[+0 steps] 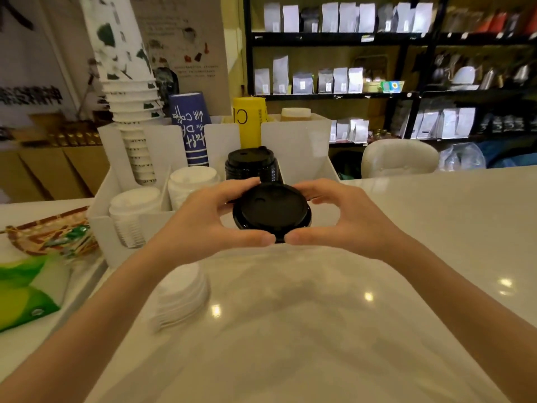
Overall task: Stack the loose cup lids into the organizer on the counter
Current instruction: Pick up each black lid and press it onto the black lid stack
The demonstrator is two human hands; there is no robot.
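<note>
Both hands hold a stack of black cup lids (271, 212) just above the counter, in front of the white organizer (100, 216). My left hand (212, 219) grips its left side and my right hand (337, 216) its right side, thumbs nearly meeting at the front. Behind it, another stack of black lids (251, 164) stands in an organizer compartment. White lids (193, 181) fill the compartment to its left, and more white lids (130, 213) sit in the front left one. A loose stack of white lids (181, 295) rests on the counter under my left forearm.
Stacked paper cups (132, 112), a blue cup stack (191, 129) and a yellow one (250, 120) stand in the organizer's back slots. A basket of packets (49, 234) and a green pack (26, 289) lie at the left. Shelves of bags line the back wall.
</note>
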